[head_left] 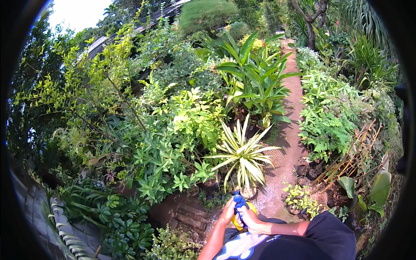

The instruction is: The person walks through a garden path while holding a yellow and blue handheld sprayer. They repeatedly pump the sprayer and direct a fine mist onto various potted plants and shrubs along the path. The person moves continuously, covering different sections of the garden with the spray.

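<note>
A yellow pump sprayer bottle [251,208] with a blue spray head [239,202] is held close in front of my body. My left hand [228,210] grips the left side of the blue head. My right hand [249,217] wraps around the blue part just below its top, beside my left. Both hands partly cover the bottle, so its lower body is mostly hidden. Directly beyond the sprayer's nozzle stands a spiky plant [243,156] with cream-and-green striped leaves, in a pot [249,193] whose rim shows.
A reddish paved path [292,107] runs away from me on the right. Dense leafy shrubs [162,156] crowd its left side. Along the right edge are a small potted shrub [300,198], dry brown stalks [352,152] and ferny foliage [328,130]. Roof tiles [191,216] lie on the ground at left.
</note>
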`<move>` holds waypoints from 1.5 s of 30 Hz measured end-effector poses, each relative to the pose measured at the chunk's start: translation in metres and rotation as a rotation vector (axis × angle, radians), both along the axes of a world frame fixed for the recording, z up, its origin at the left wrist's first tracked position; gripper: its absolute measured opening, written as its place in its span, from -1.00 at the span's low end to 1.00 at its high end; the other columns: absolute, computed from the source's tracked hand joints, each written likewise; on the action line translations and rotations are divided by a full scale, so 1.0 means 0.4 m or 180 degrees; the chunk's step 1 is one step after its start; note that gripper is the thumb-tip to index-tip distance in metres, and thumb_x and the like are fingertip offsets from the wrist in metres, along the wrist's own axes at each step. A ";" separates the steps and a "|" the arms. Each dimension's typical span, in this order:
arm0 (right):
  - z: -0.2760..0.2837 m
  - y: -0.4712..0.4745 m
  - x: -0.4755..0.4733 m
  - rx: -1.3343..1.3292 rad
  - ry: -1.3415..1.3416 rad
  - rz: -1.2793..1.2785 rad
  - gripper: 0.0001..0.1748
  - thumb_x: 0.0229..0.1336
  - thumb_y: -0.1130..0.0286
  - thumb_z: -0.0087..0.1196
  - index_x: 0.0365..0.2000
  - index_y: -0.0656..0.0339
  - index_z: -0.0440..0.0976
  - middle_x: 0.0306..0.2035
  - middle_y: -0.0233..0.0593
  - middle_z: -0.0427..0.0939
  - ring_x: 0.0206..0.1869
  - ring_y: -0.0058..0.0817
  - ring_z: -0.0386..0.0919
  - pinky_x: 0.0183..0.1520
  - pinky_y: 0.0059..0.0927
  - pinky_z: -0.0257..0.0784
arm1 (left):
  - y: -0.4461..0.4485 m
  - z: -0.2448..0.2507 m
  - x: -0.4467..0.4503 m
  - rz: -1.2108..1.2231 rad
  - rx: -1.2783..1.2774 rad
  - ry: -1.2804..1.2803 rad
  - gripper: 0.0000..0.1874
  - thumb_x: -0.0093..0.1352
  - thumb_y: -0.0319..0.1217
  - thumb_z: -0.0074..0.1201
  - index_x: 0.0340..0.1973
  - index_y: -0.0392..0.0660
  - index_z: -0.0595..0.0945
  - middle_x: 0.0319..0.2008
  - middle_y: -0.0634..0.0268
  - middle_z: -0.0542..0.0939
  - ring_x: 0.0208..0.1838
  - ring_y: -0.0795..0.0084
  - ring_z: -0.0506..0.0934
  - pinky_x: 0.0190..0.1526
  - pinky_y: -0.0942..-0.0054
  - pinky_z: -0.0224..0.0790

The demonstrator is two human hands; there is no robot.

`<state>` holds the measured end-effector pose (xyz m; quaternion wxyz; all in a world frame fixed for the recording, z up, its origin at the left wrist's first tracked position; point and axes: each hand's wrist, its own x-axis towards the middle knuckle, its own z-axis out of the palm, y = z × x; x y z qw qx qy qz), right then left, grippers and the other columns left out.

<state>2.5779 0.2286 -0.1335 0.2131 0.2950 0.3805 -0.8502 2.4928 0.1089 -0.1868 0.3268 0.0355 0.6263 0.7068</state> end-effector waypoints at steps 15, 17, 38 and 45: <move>0.001 0.180 0.069 -0.0010 0.0081 -0.2123 -0.58 0.33 0.09 -0.20 -0.52 0.20 0.37 -0.67 -0.31 0.38 -0.67 -0.45 0.37 -0.57 -0.40 0.28 | 0.370 -0.009 -0.026 -0.1734 -0.0036 0.0720 -0.64 0.55 -0.23 -0.16 0.02 -0.25 0.56 -0.07 0.26 0.60 0.01 0.47 0.48 0.14 0.42 0.32; -0.001 0.191 0.074 0.0012 0.0156 -0.2315 -0.57 0.34 0.10 -0.21 -0.53 0.20 0.37 -0.67 -0.31 0.37 -0.68 -0.45 0.37 -0.57 -0.41 0.28 | 0.403 -0.015 -0.040 -0.2039 -0.0029 0.0814 -0.63 0.56 -0.24 -0.18 0.03 -0.25 0.56 -0.05 0.27 0.59 0.01 0.48 0.48 0.15 0.43 0.33; -0.019 0.502 -0.340 0.0885 0.0026 -0.2091 -0.57 0.33 0.07 -0.13 -0.52 0.20 0.39 -0.71 -0.32 0.35 -0.68 -0.49 0.29 -0.53 -0.44 0.19 | 0.745 -0.108 -0.524 -0.2740 0.0590 -0.0501 -0.65 0.52 -0.25 -0.09 0.07 -0.17 0.61 -0.02 0.32 0.64 0.02 0.51 0.53 0.16 0.46 0.36; 0.007 0.618 -0.554 0.1028 0.0410 -0.0592 -0.55 0.37 0.14 -0.18 -0.56 0.22 0.38 -0.70 -0.34 0.34 -0.67 -0.53 0.26 -0.53 -0.46 0.14 | 0.727 -0.071 -0.816 -0.2725 0.1228 -0.0646 -0.60 0.42 -0.17 0.15 0.03 -0.19 0.59 -0.02 0.29 0.61 0.10 0.45 0.54 0.22 0.38 0.34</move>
